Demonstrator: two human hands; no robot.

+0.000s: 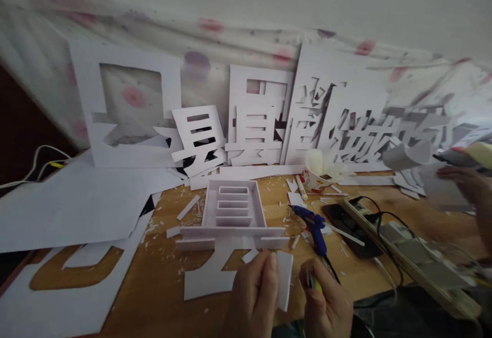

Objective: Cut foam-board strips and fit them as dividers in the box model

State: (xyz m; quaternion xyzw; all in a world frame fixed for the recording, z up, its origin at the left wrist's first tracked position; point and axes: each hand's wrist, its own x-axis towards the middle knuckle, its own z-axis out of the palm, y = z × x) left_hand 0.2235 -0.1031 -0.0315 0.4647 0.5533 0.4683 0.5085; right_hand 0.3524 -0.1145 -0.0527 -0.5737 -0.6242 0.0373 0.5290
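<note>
My left hand (253,294) is closed on a small white foam board piece (285,276), which sticks out to its right. In my closed right hand (328,299) is what looks like a utility knife (315,282) with a yellow body; most of it is hidden by the fingers. Just beyond my left hand lies a white cut-out character (207,274). Its upper part has upright foam walls (262,210) around the edge and around the inner slots. A blue glue gun (314,225) lies beyond my right hand.
Cut-out boards (82,97) lean along the back. White sheets (69,210) cover the left side. A paper cup (315,176), a dark phone (351,230) and a power strip (418,256) stand right. Another person's hand (469,184) holds white sheet material. Scraps litter the wood.
</note>
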